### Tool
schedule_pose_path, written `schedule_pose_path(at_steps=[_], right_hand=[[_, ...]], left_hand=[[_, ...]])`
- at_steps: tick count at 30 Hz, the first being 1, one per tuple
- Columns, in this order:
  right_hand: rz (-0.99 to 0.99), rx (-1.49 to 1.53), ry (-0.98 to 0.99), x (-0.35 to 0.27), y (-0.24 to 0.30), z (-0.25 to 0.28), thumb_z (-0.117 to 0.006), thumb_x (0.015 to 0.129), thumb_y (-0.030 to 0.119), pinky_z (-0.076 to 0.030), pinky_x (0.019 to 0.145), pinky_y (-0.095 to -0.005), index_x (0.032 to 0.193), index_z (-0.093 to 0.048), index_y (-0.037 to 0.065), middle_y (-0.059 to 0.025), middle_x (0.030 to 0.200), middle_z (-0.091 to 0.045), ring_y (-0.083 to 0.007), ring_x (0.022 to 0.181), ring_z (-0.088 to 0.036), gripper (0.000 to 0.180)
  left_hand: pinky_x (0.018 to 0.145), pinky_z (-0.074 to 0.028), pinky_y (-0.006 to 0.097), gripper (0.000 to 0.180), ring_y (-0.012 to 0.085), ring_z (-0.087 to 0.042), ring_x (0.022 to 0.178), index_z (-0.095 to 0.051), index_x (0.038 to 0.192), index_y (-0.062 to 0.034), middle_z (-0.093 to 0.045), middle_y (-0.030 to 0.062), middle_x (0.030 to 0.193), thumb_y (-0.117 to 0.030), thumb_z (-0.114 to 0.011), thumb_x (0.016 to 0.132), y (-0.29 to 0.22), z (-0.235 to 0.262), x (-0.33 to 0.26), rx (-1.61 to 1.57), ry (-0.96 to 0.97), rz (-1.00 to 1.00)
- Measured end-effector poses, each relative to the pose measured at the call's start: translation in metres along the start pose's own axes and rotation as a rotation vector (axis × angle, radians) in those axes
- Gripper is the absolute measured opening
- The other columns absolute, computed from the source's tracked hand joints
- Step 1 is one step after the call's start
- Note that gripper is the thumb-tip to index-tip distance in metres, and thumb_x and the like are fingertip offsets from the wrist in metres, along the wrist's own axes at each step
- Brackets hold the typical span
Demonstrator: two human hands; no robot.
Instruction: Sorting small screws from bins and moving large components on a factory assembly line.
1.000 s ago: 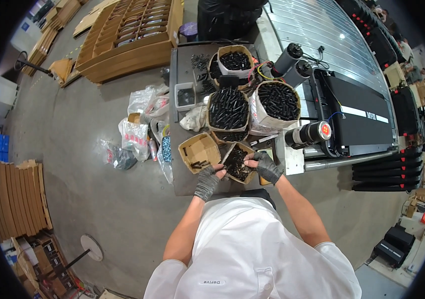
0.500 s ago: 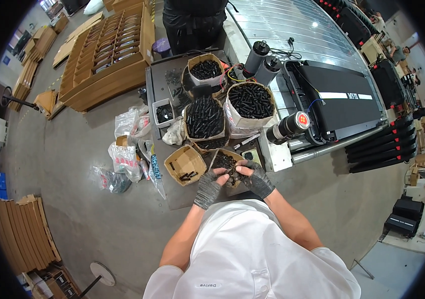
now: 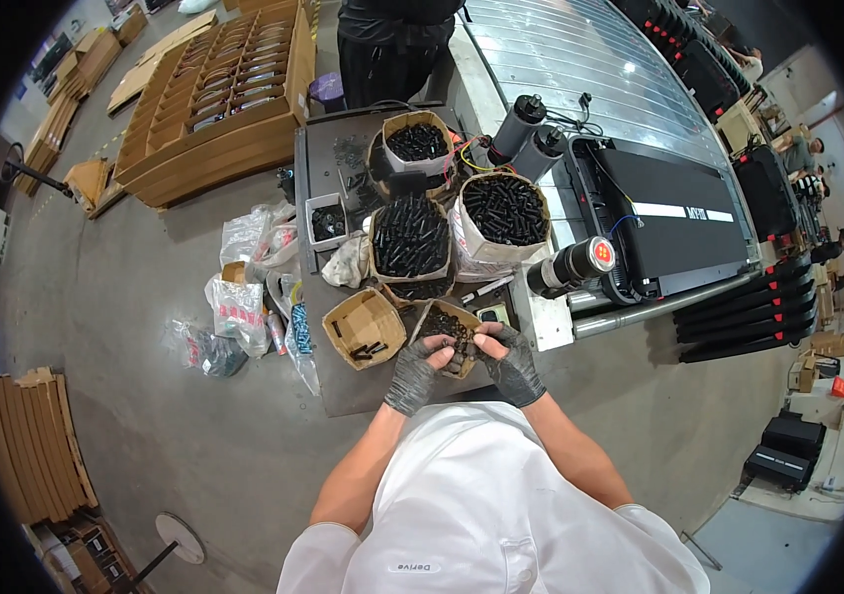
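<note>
My left hand [image 3: 415, 378] and my right hand [image 3: 513, 370], both in dark grey gloves with bare fingertips, meet over a small cardboard box [image 3: 419, 323] at the table's near edge. Small dark parts [image 3: 448, 323] lie inside it. Thumb and fingers are pinched together on each hand, close to the parts. Whatever they grip is too small to make out. Left of this box, an open cardboard box [image 3: 345, 325] holds a few black cylindrical pieces [image 3: 371, 350]. Just beyond my hands, a larger carton [image 3: 410, 245] is heaped with black cylindrical pieces.
Two more filled cartons, a right one [image 3: 504, 210] and a far one [image 3: 416, 143], crowd the table. A white tray [image 3: 326, 222] and a crumpled cloth [image 3: 347, 261] sit left. Dark cylinders [image 3: 572, 265] and a black machine [image 3: 674, 213] stand right. Plastic bags [image 3: 242, 315] lie on the floor.
My fingertips have drawn slightly apart over the small box, the right hand shifting a little to the right. The whole view has shifted slightly.
</note>
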State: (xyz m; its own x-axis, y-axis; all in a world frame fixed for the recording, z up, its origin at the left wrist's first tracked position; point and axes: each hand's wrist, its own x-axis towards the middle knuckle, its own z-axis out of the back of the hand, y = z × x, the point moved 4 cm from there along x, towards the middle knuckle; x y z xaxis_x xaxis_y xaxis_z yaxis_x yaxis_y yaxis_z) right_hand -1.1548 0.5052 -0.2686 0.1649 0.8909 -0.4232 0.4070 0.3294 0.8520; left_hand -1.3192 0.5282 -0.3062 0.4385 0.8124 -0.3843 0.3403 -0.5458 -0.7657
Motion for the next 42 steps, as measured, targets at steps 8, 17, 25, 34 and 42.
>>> schedule_pose_path(at_steps=[8,17,25,34,42], right_hand=[[-0.195,0.312,0.142,-0.013,0.012,-0.003,-0.062,0.086,0.008,-0.049,0.070,-0.0282,0.097,-0.060,0.005,-0.0049,0.088,-0.062,-0.0150,0.081,-0.060,0.012],[-0.120,-0.051,0.101,-0.012,0.015,0.000,-0.065,0.084,0.009,-0.048,0.071,-0.0263,0.096,-0.061,0.006,-0.0029,0.089,-0.062,-0.0119,0.082,-0.059,0.013],[0.003,-0.243,0.099,-0.010,0.025,0.008,-0.067,0.084,0.012,-0.045,0.068,-0.0224,0.097,-0.064,0.004,0.0011,0.082,-0.062,-0.0069,0.076,-0.055,0.016],[0.121,-0.645,0.440,-0.004,0.055,0.005,-0.067,0.083,0.013,-0.048,0.075,-0.0260,0.094,-0.065,0.002,-0.0014,0.083,-0.062,-0.0097,0.080,-0.057,0.016],[0.079,-0.712,0.483,-0.005,0.047,0.001,-0.067,0.083,0.011,-0.047,0.077,-0.0272,0.095,-0.063,0.002,-0.0041,0.085,-0.063,-0.0117,0.082,-0.058,0.015]], left_hand=[[0.077,-0.048,0.024,0.020,0.0083,-0.058,0.084,-0.067,0.105,-0.0031,-0.066,-0.0007,0.093,-0.012,-0.064,0.087,-0.024,-0.009,-0.006,0.189,0.011,-0.126],[0.079,-0.049,0.026,0.021,0.0095,-0.059,0.086,-0.067,0.105,-0.0012,-0.068,0.0020,0.095,-0.012,-0.064,0.087,-0.020,-0.012,-0.003,0.347,0.024,-0.161],[0.079,-0.049,0.026,0.025,0.0100,-0.060,0.086,-0.066,0.106,0.0018,-0.068,0.0041,0.093,-0.013,-0.066,0.086,-0.015,-0.009,-0.003,0.340,0.069,-0.079],[0.075,-0.049,0.027,0.024,0.0118,-0.059,0.079,-0.067,0.104,0.0000,-0.067,0.0042,0.087,-0.019,-0.062,0.090,-0.013,-0.012,0.000,0.377,0.242,-0.004],[0.069,-0.048,0.025,0.019,0.0101,-0.058,0.072,-0.067,0.097,0.0014,-0.065,0.0026,0.078,-0.015,-0.061,0.090,-0.015,-0.019,-0.002,0.457,0.320,-0.104]])
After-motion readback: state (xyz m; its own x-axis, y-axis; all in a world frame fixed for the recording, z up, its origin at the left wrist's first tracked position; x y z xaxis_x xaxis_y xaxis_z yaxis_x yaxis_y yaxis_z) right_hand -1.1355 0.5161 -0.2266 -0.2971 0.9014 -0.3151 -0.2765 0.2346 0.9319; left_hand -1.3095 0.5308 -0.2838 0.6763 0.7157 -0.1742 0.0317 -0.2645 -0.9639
